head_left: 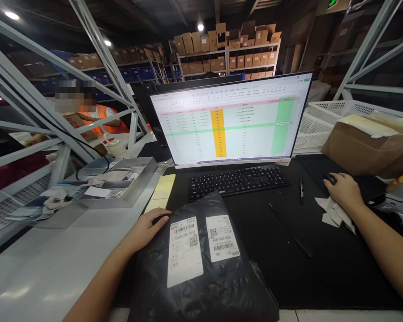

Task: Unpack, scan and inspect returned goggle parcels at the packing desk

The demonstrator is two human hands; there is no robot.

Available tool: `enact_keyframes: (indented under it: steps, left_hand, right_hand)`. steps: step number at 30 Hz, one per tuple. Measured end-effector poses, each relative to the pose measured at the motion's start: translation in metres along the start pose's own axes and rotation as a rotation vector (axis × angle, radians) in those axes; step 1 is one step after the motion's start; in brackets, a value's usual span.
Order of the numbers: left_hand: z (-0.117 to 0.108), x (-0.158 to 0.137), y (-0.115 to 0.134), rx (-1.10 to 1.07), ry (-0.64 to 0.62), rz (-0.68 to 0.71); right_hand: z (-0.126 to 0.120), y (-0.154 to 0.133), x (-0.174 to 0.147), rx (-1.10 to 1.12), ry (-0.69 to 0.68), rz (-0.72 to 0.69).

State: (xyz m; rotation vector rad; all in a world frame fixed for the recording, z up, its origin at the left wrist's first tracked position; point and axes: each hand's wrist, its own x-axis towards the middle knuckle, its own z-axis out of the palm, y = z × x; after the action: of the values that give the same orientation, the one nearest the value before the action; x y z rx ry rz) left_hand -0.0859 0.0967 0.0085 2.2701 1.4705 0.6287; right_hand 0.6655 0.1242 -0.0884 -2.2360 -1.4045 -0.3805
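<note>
My left hand (151,228) lies at the upper left edge of a black plastic mailing bag (221,286), its fingers stretched out and touching the bag. Two white shipping labels with barcodes, one the left label (184,250) and one the right label (223,237), are stuck on the bag's top face. To the right, my right hand (345,192) is closed over a black computer mouse (329,179) on a dark pad. Between the hands stands a monitor (228,125) showing a spreadsheet, with a black keyboard (238,181) in front of it.
Yellow note sheets (161,192) lie left of the keyboard, beside a grey tray (127,183) of papers. A black pen (301,190), a thin dark tool (290,230) and crumpled tissue (334,212) lie rightward. A cardboard box (366,147) stands far right. A co-worker (104,120) sits beyond the left frame.
</note>
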Motion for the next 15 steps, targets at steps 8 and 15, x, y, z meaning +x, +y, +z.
enact_keyframes:
  steps: [8, 15]
  left_hand:
    - [-0.0004, -0.0004, 0.0010, 0.001, 0.008, -0.002]
    - [-0.0010, -0.0008, 0.0014, 0.014, 0.004, 0.010]
  right_hand:
    - [-0.0015, -0.0011, -0.0012, 0.030, 0.003, 0.005]
    - [-0.0033, -0.0024, -0.0018, 0.063, 0.013, -0.017]
